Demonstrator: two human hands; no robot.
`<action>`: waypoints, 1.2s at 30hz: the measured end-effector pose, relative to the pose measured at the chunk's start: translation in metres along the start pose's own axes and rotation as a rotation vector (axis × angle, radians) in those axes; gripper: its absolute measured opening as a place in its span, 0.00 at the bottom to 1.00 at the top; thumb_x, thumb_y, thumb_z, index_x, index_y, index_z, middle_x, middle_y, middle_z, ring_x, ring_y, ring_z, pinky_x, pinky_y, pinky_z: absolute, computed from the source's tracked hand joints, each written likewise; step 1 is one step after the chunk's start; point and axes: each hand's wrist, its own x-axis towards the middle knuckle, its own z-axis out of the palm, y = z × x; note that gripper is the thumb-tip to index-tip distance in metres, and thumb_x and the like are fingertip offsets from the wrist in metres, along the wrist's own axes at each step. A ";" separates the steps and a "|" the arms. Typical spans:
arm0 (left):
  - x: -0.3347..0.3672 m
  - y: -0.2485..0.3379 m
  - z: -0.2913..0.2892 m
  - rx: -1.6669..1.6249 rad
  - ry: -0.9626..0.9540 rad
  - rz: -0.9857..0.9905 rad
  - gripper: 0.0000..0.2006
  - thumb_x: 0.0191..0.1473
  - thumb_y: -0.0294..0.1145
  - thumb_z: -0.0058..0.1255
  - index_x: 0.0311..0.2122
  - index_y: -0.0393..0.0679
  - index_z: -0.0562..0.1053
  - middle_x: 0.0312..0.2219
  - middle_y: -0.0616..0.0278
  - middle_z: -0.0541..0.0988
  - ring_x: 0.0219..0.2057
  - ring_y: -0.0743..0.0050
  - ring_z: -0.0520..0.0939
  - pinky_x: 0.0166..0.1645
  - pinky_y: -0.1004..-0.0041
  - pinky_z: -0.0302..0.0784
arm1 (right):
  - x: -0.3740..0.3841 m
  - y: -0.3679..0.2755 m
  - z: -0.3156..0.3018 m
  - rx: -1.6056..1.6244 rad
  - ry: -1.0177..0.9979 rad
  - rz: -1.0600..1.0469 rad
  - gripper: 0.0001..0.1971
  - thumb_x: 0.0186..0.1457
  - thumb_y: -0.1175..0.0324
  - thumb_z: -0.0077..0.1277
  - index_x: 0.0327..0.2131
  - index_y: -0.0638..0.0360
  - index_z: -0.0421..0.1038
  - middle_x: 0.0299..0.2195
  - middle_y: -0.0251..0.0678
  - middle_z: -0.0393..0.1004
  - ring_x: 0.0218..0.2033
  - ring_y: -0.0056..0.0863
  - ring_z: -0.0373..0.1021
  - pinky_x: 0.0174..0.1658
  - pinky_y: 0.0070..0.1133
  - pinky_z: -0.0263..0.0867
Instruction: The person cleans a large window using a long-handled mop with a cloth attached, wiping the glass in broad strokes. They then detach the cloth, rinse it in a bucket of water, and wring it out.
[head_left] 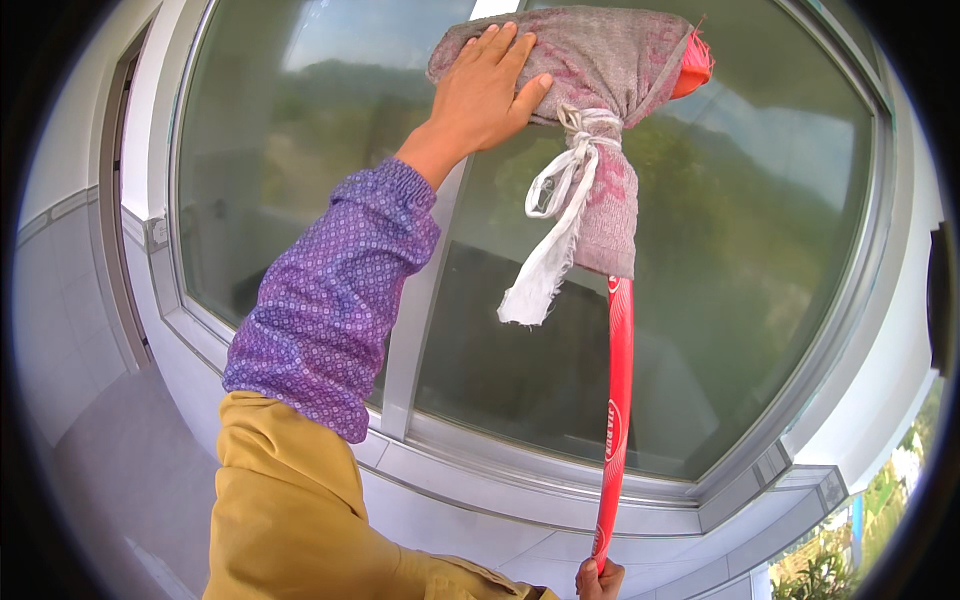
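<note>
A broom with a red handle [615, 400] stands upright in front of the window, its head at the top. A greyish-pink cloth [610, 60] wraps the head, and red bristles [695, 65] poke out at its right end. Below the head, a white fabric strip [580, 160] is knotted round the cloth in a bow, one frayed end hanging down. My left hand [485, 90] lies flat on the left part of the cloth, fingers stretched out. Low in the view, my right hand [600, 578] is wrapped round the red handle.
Behind the broom is a large sliding window [740, 330] in a metal frame [415, 330], reflecting hills and sky. Below it runs a tiled sill [480, 490]. A doorway [118, 200] is at the far left; green plants [825, 575] show at lower right.
</note>
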 end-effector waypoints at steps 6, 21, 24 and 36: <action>-0.047 0.027 -0.008 -0.045 -0.080 -0.117 0.31 0.61 0.49 0.41 0.62 0.36 0.60 0.62 0.42 0.60 0.64 0.45 0.59 0.67 0.60 0.53 | -0.039 0.036 -0.033 -0.117 0.046 0.006 0.17 0.62 0.60 0.49 0.20 0.52 0.61 0.17 0.17 0.55 0.20 0.12 0.49 0.21 0.21 0.44; -0.033 0.016 -0.016 -0.085 -0.090 -0.075 0.33 0.59 0.46 0.46 0.62 0.33 0.58 0.61 0.37 0.59 0.63 0.37 0.58 0.67 0.54 0.53 | -0.037 0.041 -0.020 -0.130 0.085 0.018 0.12 0.61 0.61 0.50 0.30 0.60 0.70 0.23 0.24 0.63 0.27 0.18 0.59 0.28 0.23 0.58; -0.043 0.025 -0.013 -0.065 -0.053 -0.083 0.32 0.59 0.46 0.46 0.62 0.33 0.59 0.60 0.38 0.62 0.63 0.38 0.59 0.66 0.55 0.54 | -0.045 0.050 -0.027 -0.151 0.091 0.028 0.13 0.61 0.60 0.50 0.31 0.61 0.70 0.24 0.24 0.64 0.27 0.18 0.59 0.29 0.23 0.59; -0.042 0.015 -0.018 -0.087 -0.065 -0.071 0.31 0.58 0.48 0.46 0.63 0.42 0.61 0.61 0.40 0.61 0.62 0.39 0.61 0.63 0.56 0.61 | -0.037 0.022 -0.006 -0.139 0.064 0.030 0.17 0.63 0.58 0.48 0.22 0.52 0.61 0.18 0.18 0.55 0.20 0.12 0.49 0.23 0.20 0.46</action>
